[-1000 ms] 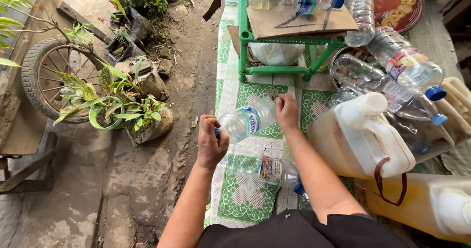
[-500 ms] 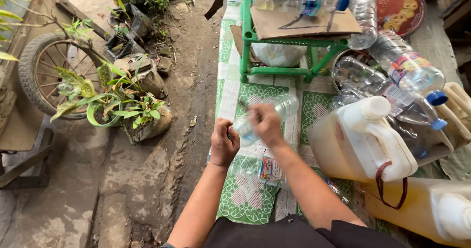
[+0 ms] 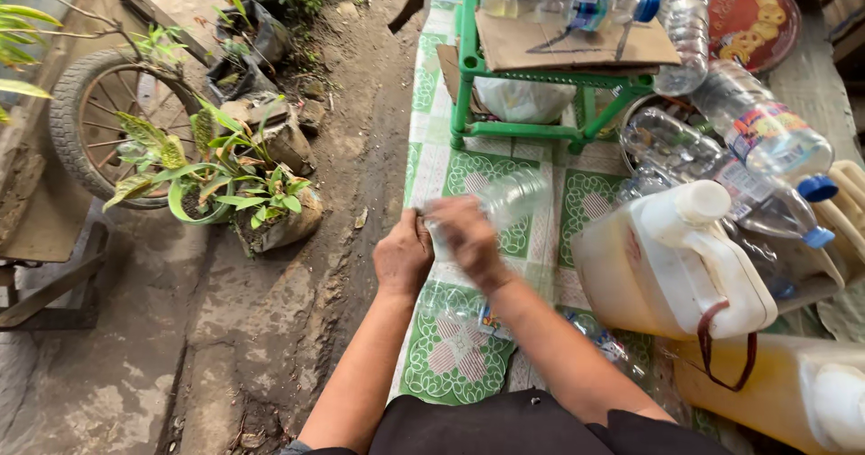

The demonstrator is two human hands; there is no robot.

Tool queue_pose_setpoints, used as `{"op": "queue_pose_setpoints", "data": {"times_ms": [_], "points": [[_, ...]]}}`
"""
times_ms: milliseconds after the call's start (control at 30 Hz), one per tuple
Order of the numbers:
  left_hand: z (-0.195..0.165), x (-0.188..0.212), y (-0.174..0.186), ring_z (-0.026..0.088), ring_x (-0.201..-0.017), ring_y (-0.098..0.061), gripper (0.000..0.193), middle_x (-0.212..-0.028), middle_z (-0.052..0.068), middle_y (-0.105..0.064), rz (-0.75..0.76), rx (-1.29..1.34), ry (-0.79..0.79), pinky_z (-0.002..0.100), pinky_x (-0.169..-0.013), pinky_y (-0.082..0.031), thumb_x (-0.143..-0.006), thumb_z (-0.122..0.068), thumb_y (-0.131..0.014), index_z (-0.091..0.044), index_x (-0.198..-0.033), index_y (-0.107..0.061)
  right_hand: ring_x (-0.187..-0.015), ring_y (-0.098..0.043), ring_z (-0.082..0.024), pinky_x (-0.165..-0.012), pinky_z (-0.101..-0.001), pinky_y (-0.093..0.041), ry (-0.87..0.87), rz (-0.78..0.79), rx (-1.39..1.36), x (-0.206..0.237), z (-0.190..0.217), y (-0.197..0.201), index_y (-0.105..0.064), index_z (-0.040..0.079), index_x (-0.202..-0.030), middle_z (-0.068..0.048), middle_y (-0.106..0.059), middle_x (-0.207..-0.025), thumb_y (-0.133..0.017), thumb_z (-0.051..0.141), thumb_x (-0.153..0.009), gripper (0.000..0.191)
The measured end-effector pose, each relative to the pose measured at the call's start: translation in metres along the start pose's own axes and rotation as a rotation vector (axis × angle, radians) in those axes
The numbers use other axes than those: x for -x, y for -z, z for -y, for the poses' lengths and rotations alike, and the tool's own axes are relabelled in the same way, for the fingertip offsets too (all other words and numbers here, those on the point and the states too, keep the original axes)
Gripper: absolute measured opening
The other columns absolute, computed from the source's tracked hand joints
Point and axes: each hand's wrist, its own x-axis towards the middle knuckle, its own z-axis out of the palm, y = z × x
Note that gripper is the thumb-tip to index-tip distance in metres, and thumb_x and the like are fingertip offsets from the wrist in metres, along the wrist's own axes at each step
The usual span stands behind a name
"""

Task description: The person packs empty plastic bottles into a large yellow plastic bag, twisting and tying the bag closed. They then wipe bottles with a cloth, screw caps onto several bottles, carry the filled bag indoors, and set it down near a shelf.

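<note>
A clear plastic bottle (image 3: pixel 505 201) is gripped by both the left hand (image 3: pixel 403 255) and the right hand (image 3: pixel 468 239) above the green patterned mat (image 3: pixel 468 171), near a white jug (image 3: pixel 680 261) on the right.

**Bare arms, dark clothing at the frame's foot**

Two forearms come up from the bottom edge, both bare from elbow to wrist, no sleeves reaching them. The left hand (image 3: pixel 403 255) shows its back to the camera, knuckles rounded, no ring, watch or glove on it. The right hand (image 3: pixel 466 239) is smeared by blur, fingers hard to make out, and it looks bare too. Down at the very bottom, dark, near-black cloth spans the frame between the arms, plain, with no pattern visible.
</note>
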Motion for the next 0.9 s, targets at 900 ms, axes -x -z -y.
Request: {"op": "queue_pose_setpoints", "data": {"times_ms": [900], "points": [[-0.008,-0.001,0.045,0.040,-0.076,-0.060,0.034,-0.094,0.017,-0.054,-0.199,0.311,-0.377,0.047,-0.063,-0.049,-0.089,-0.023,-0.079,-0.006,-0.101,-0.052,-0.093,-0.064,-0.036,-0.082,-0.0486,-0.052,-0.514,-0.142,0.601,-0.018,-0.106,0.066,-0.074,0.007,-0.091,-0.017,-0.068,-0.097,-0.068,0.026,-0.095,0.020]]}}
